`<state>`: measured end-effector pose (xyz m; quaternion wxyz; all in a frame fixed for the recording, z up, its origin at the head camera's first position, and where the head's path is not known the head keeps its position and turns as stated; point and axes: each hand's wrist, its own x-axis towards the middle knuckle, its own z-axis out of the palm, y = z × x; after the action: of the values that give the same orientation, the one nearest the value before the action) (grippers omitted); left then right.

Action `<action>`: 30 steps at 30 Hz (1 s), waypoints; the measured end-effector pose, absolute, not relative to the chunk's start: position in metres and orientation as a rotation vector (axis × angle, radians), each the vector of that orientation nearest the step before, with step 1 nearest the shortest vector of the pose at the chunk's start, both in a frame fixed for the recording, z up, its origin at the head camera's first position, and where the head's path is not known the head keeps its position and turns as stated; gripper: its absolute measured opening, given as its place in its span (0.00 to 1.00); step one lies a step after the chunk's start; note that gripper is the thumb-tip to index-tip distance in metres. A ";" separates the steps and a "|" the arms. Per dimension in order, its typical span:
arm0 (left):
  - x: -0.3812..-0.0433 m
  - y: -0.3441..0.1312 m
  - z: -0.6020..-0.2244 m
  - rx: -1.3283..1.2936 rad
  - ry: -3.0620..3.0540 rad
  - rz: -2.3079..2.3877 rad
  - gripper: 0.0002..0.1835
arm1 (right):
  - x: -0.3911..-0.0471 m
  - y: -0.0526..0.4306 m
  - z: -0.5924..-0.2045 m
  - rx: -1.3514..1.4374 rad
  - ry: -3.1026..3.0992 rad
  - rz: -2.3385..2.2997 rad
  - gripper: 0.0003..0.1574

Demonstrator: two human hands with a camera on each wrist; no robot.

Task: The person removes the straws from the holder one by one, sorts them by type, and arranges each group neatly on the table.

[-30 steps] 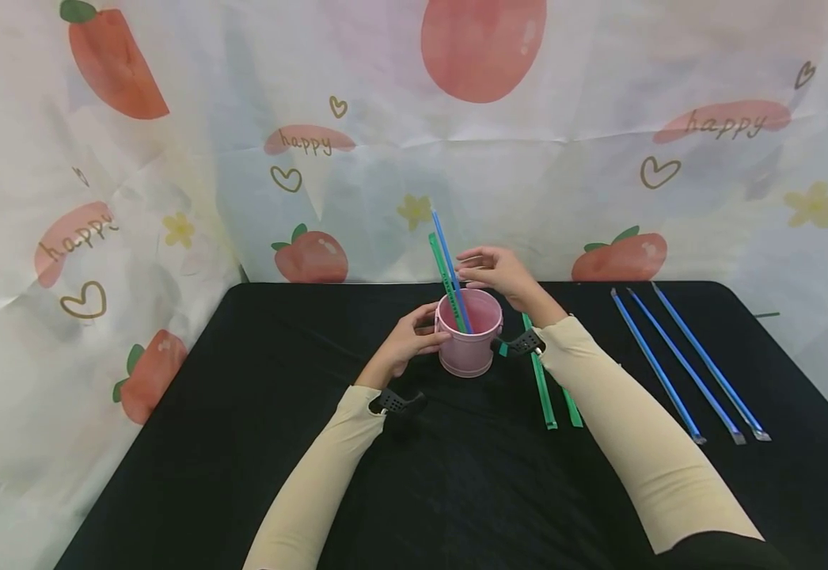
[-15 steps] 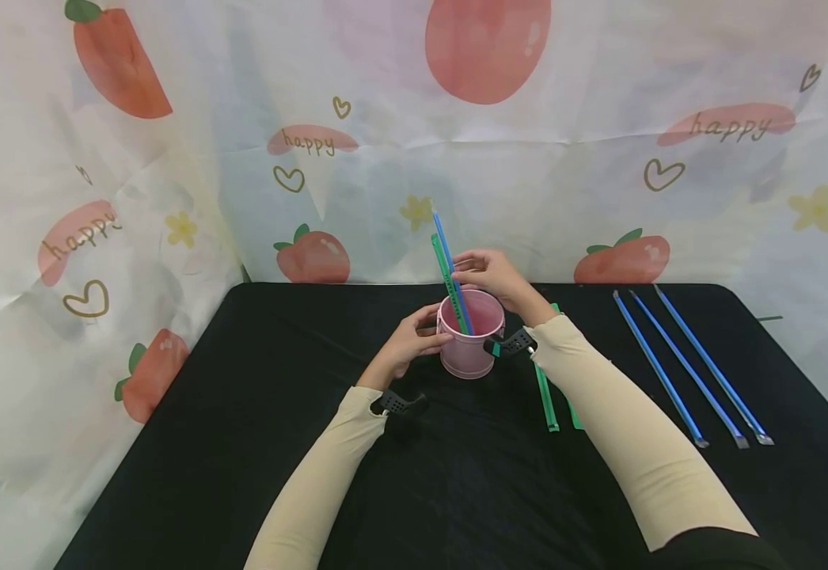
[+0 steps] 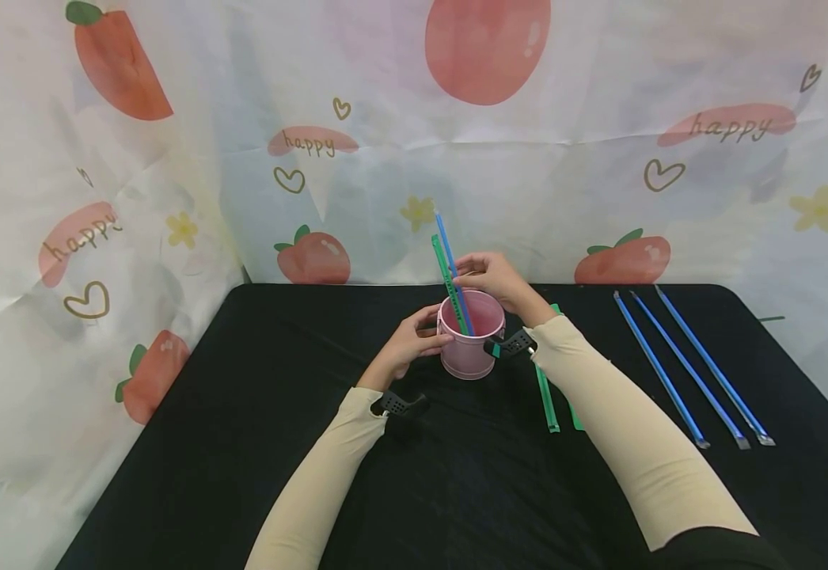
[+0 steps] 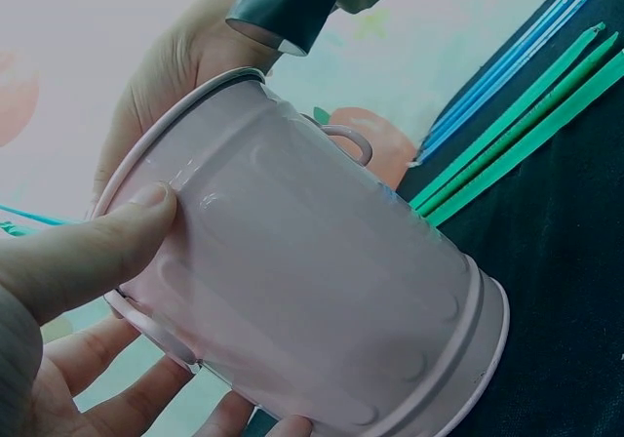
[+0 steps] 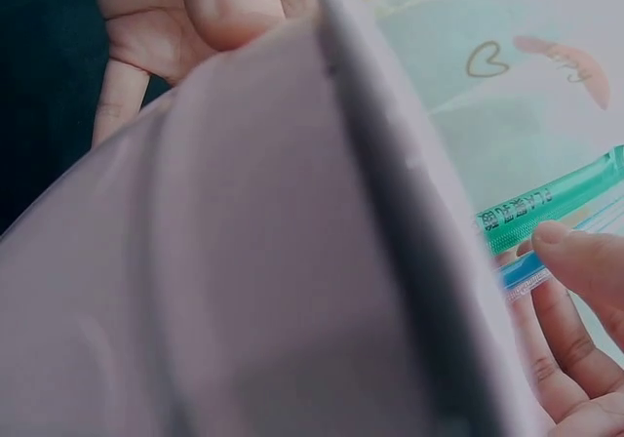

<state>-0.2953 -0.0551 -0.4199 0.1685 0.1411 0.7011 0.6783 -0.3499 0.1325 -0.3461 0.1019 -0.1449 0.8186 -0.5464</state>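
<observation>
A small pink metal bucket [image 3: 467, 360] stands on the black-covered table. My left hand [image 3: 408, 340] grips its left side; in the left wrist view the thumb [image 4: 136, 227] presses the wall just below the rim, fingers spread around the far side. Leaning inside the bucket are a green wrapped drinking straw [image 3: 446, 269] and a longer blue wrapped straw [image 3: 444, 237]. Over the back rim, my right hand [image 3: 497, 281] pinches the blue straw; the right wrist view has its thumb [image 5: 585, 261] against that straw. The bucket's wall hides much of the right wrist view.
Green straws [image 3: 547, 400] lie right of the bucket, partly under the right forearm. Farther right, three blue straws [image 3: 659, 368] lie side by side on the table. A printed cloth [image 3: 385, 95] hangs behind the table's back edge.
My right hand has moved slightly left, its fingers closing onto the blue straw, which has shifted a little. The left hand keeps its grip on the bucket.
</observation>
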 end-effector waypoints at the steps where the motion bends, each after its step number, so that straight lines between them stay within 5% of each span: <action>1: -0.295 -0.055 -0.420 0.401 1.991 1.930 0.32 | -0.350 0.133 -0.346 -0.428 2.416 -1.615 0.26; 30: -0.293 -0.054 -0.417 0.385 2.009 1.942 0.32 | -0.349 0.144 -0.337 -0.406 2.375 -1.766 0.24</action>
<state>-0.2930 -0.0537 -0.4167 0.1601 0.1348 0.7031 0.6796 -0.3491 0.1440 -0.3365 0.0770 -0.1356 0.7927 -0.5893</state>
